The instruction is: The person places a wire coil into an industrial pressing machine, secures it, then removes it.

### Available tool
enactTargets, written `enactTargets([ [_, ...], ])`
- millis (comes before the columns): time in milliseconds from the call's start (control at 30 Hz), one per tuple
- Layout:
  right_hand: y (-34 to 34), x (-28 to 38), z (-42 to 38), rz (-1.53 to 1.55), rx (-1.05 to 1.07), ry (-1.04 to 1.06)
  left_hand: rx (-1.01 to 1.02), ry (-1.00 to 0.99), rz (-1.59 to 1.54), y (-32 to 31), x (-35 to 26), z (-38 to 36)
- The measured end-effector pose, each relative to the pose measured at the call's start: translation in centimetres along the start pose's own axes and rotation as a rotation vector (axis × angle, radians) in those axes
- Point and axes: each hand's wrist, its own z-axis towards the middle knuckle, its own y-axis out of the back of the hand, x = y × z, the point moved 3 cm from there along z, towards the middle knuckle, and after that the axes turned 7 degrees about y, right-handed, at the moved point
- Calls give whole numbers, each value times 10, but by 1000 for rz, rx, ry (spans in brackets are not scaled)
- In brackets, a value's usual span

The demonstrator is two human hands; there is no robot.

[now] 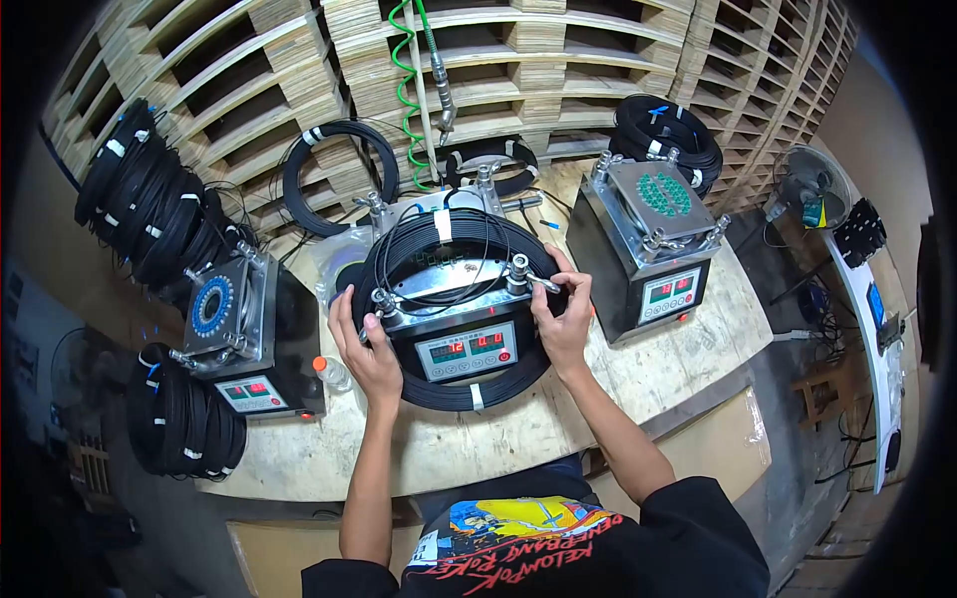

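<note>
left hand (375, 351), right hand (566, 321): fingers curled round black coil (449, 397) at side edges; gap before right-side machine (623, 274).

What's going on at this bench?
A person has both hands, left and right, at the front corners of the middle machine, beside its metal knobs. A large black coil surrounds the machine, and its red display is lit. Similar machines stand on the left and right. Whether the fingers grip the knobs or the coil is unclear.

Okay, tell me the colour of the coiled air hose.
Bright green, best seen in the head view.
</note>
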Motion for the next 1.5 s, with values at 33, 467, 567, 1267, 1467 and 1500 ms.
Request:
enactTargets([
  [33,-1,1,1,-42,-34,9,11,-4,-27,0,0,0],
  [467,2,-7,-4,12,-193,1,7,26,-31,3,-3,-1],
  [567,0,-7,-10,-99,-61,-43,18,32,-26,2,-2,-2],
  [1267,-11,25,-94,-589,250,-124,-18,87,-27,-1,15,-34],
  [1467,-21,36,-90,-630,191,-221,-115,100,-101,-5,25,-48],
  [1500,-22,37,-90,-627,165,-237,-124,107,-102,-6,24,-48],
])
